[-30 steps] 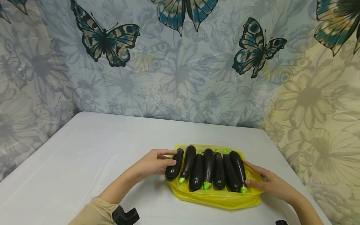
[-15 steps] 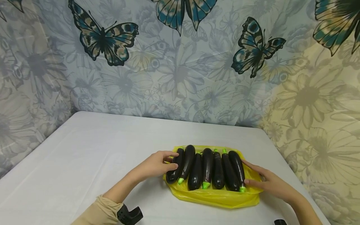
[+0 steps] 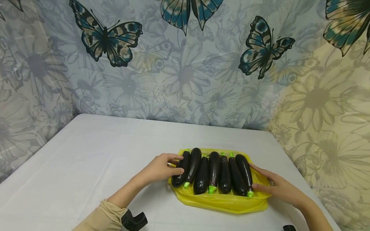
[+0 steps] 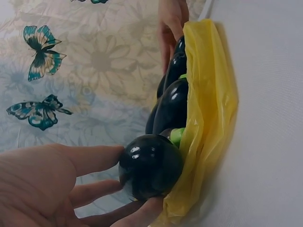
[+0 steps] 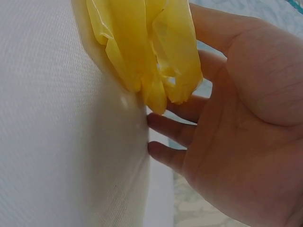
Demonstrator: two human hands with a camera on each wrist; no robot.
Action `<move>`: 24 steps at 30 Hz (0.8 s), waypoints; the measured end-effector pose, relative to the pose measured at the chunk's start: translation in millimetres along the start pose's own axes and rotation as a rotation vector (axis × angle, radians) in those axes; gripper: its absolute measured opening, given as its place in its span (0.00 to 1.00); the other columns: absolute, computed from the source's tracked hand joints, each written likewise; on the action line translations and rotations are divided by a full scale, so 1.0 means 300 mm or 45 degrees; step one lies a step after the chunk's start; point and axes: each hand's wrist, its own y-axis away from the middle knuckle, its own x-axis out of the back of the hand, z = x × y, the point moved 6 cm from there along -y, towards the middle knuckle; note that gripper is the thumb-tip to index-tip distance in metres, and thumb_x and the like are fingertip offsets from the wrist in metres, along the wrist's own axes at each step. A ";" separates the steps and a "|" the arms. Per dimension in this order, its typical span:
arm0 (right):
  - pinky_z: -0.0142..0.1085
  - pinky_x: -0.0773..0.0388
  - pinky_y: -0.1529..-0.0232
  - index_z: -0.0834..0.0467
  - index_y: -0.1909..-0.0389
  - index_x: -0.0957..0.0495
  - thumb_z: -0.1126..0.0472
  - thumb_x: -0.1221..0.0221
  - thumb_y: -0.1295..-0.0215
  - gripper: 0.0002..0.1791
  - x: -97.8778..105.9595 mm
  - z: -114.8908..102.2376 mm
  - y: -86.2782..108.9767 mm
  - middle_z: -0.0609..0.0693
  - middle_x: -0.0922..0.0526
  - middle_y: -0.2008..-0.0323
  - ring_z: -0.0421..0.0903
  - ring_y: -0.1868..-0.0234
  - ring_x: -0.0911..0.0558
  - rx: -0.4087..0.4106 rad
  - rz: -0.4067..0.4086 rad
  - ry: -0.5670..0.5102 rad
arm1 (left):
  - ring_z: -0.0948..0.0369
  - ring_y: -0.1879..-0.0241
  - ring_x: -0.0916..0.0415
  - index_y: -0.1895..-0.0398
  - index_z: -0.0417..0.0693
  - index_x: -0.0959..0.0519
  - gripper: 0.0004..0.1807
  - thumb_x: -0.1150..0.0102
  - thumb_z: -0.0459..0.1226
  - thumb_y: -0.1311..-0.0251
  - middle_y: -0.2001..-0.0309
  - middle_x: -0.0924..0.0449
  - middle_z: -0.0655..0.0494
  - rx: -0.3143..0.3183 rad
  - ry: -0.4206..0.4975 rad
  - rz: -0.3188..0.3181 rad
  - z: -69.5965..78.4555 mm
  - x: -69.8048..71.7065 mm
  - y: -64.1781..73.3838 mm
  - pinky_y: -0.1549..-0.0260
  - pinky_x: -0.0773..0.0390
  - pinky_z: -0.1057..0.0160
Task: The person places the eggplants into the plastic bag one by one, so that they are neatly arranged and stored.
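Several dark eggplants (image 3: 214, 173) lie side by side in a row on a crumpled yellow plastic bag (image 3: 225, 205). My left hand (image 3: 160, 168) holds the leftmost eggplant (image 3: 177, 180), its thumb and fingers spread around it; the left wrist view shows the fingertips touching that eggplant's rounded end (image 4: 150, 165). At the row's other end, my right hand (image 3: 278, 189) rests with extended fingers against the bag's right edge and beside the rightmost eggplant (image 3: 244, 170). In the right wrist view, the bag's gathered end (image 5: 165, 56) hangs by that hand's fingers, and two fingertips touch the tabletop.
The white tabletop (image 3: 86, 160) extends left of and behind the bag. Walls with a flower and butterfly pattern (image 3: 185, 73) rise behind the table and at its sides. A black wrist mount (image 3: 134, 220) sits at the left sleeve (image 3: 101, 215).
The left hand has moved slightly rightward and the leftmost eggplant has shifted right, closer against its neighbour. The right hand has stayed in nearly the same place.
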 end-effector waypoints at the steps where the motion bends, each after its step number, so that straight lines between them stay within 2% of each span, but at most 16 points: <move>1: 0.72 0.48 0.41 0.53 0.24 0.42 0.47 0.38 0.33 0.41 0.000 0.001 0.000 0.68 0.43 0.29 0.73 0.30 0.49 -0.004 -0.001 -0.002 | 0.47 0.50 0.21 0.38 0.48 0.22 0.27 0.31 0.44 0.41 0.47 0.21 0.45 -0.002 -0.010 0.005 -0.002 -0.001 -0.001 0.57 0.19 0.52; 11: 0.73 0.46 0.42 0.51 0.23 0.43 0.48 0.38 0.33 0.40 0.001 0.008 0.004 0.68 0.43 0.29 0.73 0.31 0.48 0.005 -0.008 -0.014 | 0.54 0.57 0.18 0.40 0.48 0.21 0.29 0.28 0.46 0.45 0.51 0.19 0.47 -0.036 -0.068 0.044 -0.012 -0.015 -0.004 0.61 0.19 0.54; 17: 0.73 0.45 0.43 0.51 0.23 0.43 0.48 0.38 0.33 0.41 0.004 0.004 0.009 0.68 0.44 0.29 0.74 0.31 0.48 0.014 -0.007 -0.014 | 0.54 0.58 0.18 0.41 0.48 0.21 0.29 0.27 0.46 0.46 0.53 0.18 0.47 -0.041 -0.065 0.062 -0.012 -0.020 -0.003 0.62 0.19 0.54; 24: 0.72 0.43 0.43 0.52 0.23 0.44 0.48 0.38 0.32 0.40 0.002 0.013 0.010 0.68 0.46 0.28 0.74 0.31 0.49 -0.035 -0.031 -0.050 | 0.55 0.60 0.19 0.42 0.48 0.20 0.29 0.26 0.46 0.48 0.56 0.17 0.49 -0.033 -0.064 0.080 -0.014 -0.022 -0.003 0.65 0.19 0.55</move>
